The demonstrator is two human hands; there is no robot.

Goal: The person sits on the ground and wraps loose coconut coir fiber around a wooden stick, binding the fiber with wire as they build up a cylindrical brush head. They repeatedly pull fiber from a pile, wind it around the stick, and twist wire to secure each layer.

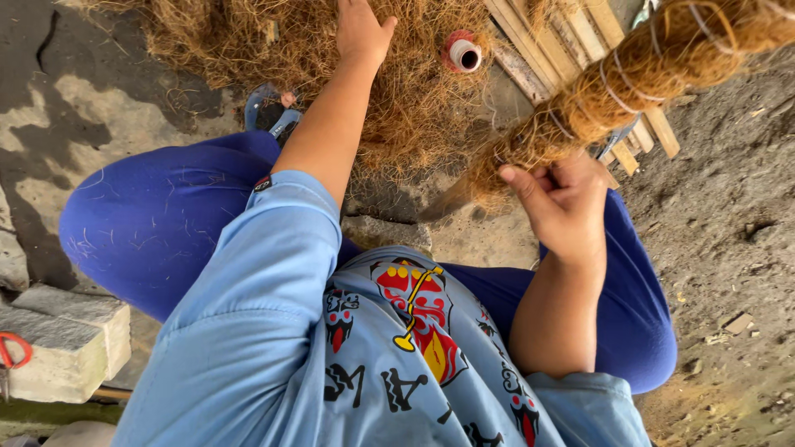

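- Fibre bundle (613, 91), thread-wound, slants up to the right over the lap; right hand (563, 207) closed round its lower end; grip looks best kept firm there so the windings stay tight
- Left hand (360, 33) reaches, fingers loosely spread, into the fibre heap (414, 108); better to draw small tufts
- Thread spool (460, 51) lies on the heap; wood slats (571, 50) crowd behind the bundle; scissors (12, 352) rest on a block (66, 339), far left
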